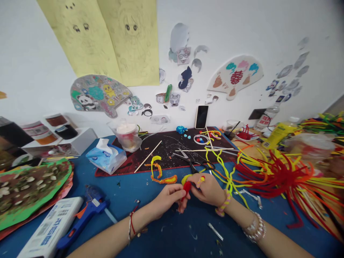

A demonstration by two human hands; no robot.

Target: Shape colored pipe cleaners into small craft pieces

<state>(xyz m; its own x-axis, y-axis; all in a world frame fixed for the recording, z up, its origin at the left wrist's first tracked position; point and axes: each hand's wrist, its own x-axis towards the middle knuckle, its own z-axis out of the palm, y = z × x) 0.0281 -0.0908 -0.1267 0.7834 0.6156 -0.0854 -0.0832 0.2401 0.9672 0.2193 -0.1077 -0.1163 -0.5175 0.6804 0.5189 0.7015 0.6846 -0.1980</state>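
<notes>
My left hand (pixel 172 196) is closed, pinching a fuzzy red pipe-cleaner piece (pixel 186 187) between thumb and fingers. Against it, my right hand (pixel 211 190) is closed too, its fingers curled at the piece's right side. A yellow pipe-cleaner end (pixel 185 178) sticks out by the right fingertips; whether it joins the red part is hidden. A twisted pipe-cleaner ring (pixel 201 182) sits on a right finger. Just beyond my hands lie black-handled scissors (pixel 195 167) and a bent orange and yellow pipe-cleaner shape (pixel 163 178).
Loose red pipe cleaners (pixel 281 173) and yellow ones (pixel 228 179) spread on the right. A blue glue gun (pixel 90 211) and white box (pixel 51 229) lie left. Behind are a tissue pack (pixel 107 157), dark mat (pixel 142 148), wooden stick (pixel 148 156), phone (pixel 201 117) and yellow bottle (pixel 281 133).
</notes>
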